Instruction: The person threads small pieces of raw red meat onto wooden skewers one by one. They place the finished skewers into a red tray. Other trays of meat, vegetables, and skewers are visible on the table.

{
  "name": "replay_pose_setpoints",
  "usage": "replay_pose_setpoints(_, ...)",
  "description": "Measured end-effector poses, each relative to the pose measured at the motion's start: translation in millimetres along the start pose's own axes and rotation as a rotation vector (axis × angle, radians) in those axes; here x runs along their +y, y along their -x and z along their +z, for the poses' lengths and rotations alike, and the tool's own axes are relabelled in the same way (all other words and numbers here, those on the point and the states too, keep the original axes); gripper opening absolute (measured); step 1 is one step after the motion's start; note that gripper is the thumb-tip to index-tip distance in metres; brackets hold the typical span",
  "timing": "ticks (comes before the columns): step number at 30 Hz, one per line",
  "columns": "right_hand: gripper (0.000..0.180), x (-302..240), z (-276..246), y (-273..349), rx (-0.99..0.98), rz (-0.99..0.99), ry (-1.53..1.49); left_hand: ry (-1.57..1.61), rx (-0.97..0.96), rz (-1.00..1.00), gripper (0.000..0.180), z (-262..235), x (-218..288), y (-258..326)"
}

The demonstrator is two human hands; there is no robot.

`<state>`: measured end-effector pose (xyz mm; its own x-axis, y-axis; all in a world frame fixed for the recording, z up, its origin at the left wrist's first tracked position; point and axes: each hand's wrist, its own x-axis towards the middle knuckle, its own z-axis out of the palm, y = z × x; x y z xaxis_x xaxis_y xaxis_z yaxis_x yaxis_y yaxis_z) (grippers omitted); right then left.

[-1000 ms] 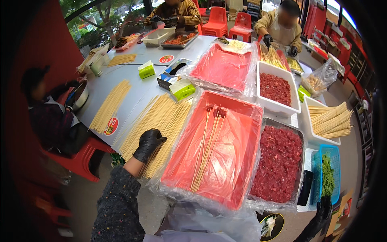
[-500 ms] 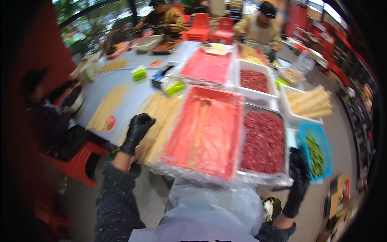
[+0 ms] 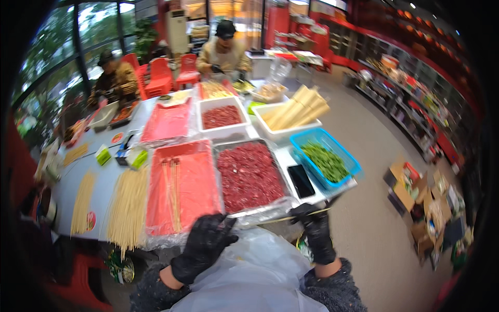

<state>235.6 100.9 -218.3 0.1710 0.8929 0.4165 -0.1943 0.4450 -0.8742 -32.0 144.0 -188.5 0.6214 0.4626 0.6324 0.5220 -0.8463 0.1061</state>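
grey table (image 3: 104, 190): left and centre of frame, bearing trays (image 3: 200, 192), likely bunched for easy reach
right hand (image 3: 314, 234): lower right, pinching thin stick (image 3: 278, 220) crosswise, seemingly for control
left hand (image 3: 205, 247): lower centre, loosely curled, impossible to tell if gripping

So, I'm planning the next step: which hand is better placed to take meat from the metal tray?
Probably the left hand: it's by the near left corner of the metal tray, while the right hand holds a thin stick. Whether the left grips anything is unclear.

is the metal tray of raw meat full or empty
Full across: raw meat covers the metal tray wall to wall; how deep, cannot tell.
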Motion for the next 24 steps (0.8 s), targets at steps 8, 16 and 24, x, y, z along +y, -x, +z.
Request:
replay_pose_setpoints(8,0.012,-116.9,-148.6,99.8,0.805,-0.236,0.755,-0.296,0.296,-0.352,0.033,-53.9,-14.5,72.1)
replay_pose_setpoints(16,0.007,122.3,-256.0,167.6,0.967,0.202,0.678,-0.438,0.433,-0.460,0.028,-55.2,-23.4,77.2)
replay_pose_setpoints(24,0.028,268.4,-252.8,164.0,0.932,0.480,0.716,-0.492,0.352,-0.425,0.022,-59.8,-37.2,86.2)
